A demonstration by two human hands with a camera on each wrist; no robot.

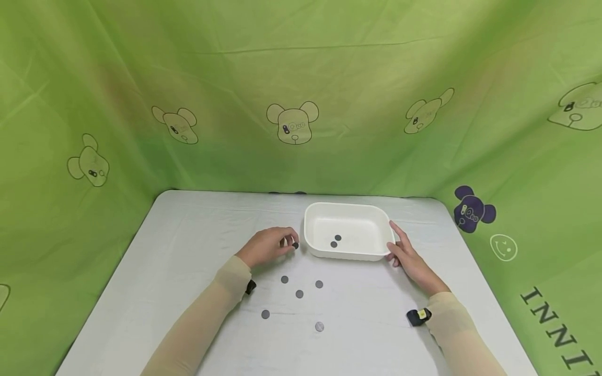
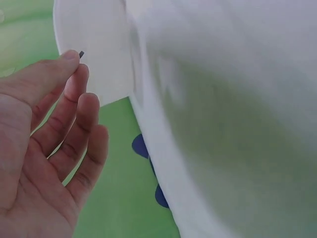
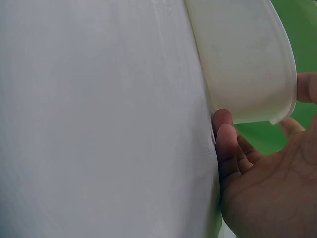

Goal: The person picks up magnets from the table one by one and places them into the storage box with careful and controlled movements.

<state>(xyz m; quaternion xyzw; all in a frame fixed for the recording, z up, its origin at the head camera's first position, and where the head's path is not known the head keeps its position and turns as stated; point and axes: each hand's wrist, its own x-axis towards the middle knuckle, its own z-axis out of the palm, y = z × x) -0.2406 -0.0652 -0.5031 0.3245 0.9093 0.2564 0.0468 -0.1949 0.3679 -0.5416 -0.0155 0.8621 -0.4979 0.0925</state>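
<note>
My left hand (image 1: 269, 245) pinches a small dark grey disc (image 1: 296, 245) between thumb and fingertips, just left of the white plastic tub (image 1: 348, 256). From the left wrist view, only the thin edge of the disc (image 2: 81, 54) shows past the thumb tip. The right hand (image 1: 414, 263) holds the tub by its right end, thumb at the rim. Seen from the right wrist, some fingers (image 3: 227, 141) sit low beside the tub wall (image 3: 247, 64), near the tabletop. Two grey discs (image 1: 336, 241) lie on the tub floor, left of its middle.
Several more grey discs (image 1: 299, 294) lie scattered on the white-covered table (image 1: 188, 250), in front of the tub and between the forearms. A green printed curtain (image 1: 235, 167) surrounds the back and sides of the table. Each wrist wears a black camera (image 1: 417, 316).
</note>
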